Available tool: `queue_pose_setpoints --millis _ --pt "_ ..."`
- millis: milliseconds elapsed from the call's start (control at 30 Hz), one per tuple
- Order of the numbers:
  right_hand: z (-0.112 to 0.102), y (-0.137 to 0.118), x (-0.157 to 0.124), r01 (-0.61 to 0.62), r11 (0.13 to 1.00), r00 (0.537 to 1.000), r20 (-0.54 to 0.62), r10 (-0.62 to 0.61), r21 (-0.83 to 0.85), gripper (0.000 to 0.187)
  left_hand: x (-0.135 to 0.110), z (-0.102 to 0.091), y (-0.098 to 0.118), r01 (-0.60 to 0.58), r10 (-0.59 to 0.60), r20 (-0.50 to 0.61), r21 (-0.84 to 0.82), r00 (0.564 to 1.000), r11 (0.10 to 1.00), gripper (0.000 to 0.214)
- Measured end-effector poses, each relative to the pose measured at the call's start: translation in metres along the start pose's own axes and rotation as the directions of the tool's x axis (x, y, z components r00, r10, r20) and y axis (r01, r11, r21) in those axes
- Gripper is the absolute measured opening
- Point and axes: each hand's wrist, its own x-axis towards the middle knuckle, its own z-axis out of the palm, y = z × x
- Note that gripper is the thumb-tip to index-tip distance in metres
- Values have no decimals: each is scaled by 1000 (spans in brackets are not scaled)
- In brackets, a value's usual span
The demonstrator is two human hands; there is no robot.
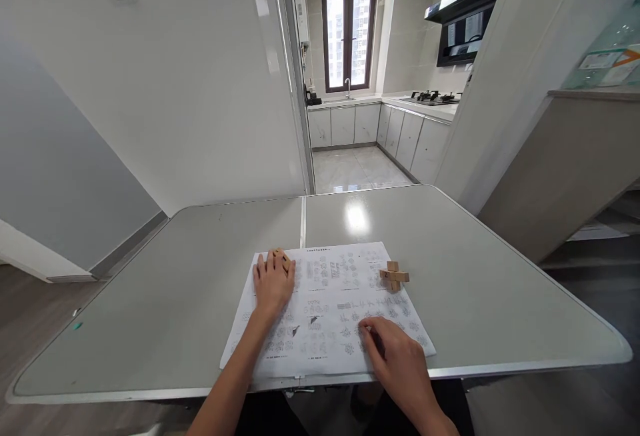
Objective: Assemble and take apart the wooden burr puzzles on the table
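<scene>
My left hand (274,284) lies over several light wooden puzzle pieces (286,261) at the upper left of a printed sheet (305,299). Its fingers are stretched out and slightly apart, touching the wood and hiding much of it. Low on the right side of the sheet, my right hand (397,353) rests with its fingers curled inward; whatever is inside them, if anything, is hidden. Beyond it, an assembled cross of wooden bars (394,276) sits at the sheet's right edge. The sheet carries rows of small diagrams and a few dark grey marks.
Under the sheet is a pale grey folding table (165,303) with a metal rim and a centre seam. A small green bit (77,325) lies near its left edge. A white wall (200,89) adjoins the far side. Plastic bottles (613,56) stand on a ledge at right.
</scene>
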Motion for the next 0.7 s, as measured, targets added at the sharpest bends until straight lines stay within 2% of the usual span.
queue_pose_setpoints --millis 300,533,700 --pt "2 -1 1 43 999 998 -42 -43 -18 44 10 -8 -20 55 -52 -90 34 995 998 54" --pt "20 11 2 70 997 991 -113 -73 -24 54 9 -9 -27 43 -42 -155 -1 987 999 46" --pt "29 15 3 70 997 984 -162 -76 -38 59 8 -6 -32 45 -49 -190 -26 981 999 48"
